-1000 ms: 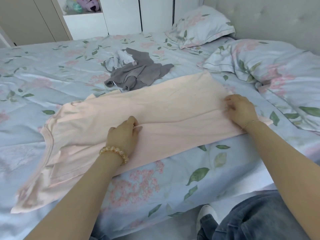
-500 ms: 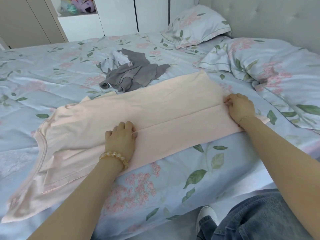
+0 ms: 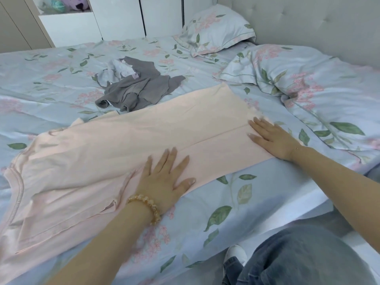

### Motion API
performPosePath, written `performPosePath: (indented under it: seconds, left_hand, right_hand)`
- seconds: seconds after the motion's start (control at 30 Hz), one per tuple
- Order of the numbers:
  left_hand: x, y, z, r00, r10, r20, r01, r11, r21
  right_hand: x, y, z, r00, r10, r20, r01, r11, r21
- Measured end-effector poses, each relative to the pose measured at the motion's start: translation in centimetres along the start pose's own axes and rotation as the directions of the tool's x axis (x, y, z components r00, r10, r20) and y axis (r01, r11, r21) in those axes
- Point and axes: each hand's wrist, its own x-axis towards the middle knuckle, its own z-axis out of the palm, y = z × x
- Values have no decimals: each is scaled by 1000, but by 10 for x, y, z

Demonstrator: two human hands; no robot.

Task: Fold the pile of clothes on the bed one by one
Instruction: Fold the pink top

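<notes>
A pale pink garment lies spread across the bed, its near long edge folded over so a straight fold line runs through its right half. My left hand presses flat on the folded part near the middle, fingers straight and spread. My right hand lies flat on the garment's right end, fingers straight. Behind the pink garment sits a small crumpled pile: a grey garment with a pale lilac piece on top.
The bed has a blue floral cover. Two matching pillows lie at the right by the padded headboard. White cupboards stand behind the bed. My jeans and a white shoe show at the bed's near edge.
Both hands have let go of the folded edge they pinched and now lie flat with straight fingers on the pink garment. The fold rests on the garment.
</notes>
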Motion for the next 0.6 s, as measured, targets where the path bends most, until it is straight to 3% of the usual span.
performPosePath:
  seconds: [0.13,0.2,0.27,0.37,0.47,0.6]
  left_hand:
    - [3,3,-13,993,1,115,3,1000,-29]
    - [12,-2,-36,978,-1,210,23,995,-101]
    - [32,-16,-62,987,-24,157,61,970,-235]
    - [79,-45,-82,990,-118,-83,73,907,-415]
    - [131,-76,-81,973,-192,-130,137,929,-344]
    - [184,-116,-72,943,-316,-99,290,932,-217]
  right_hand:
    - [3,7,-9,998,-1,59,2,1000,-18]
    - [13,2,-18,1000,-3,-21,2,996,-84]
    - [32,-9,-32,993,-73,-88,64,992,-108]
    - [75,-34,-47,980,-190,-58,191,981,20]
    - [131,-57,-47,962,-272,-23,273,960,55]
    - [201,-74,-41,962,-272,18,271,962,31]
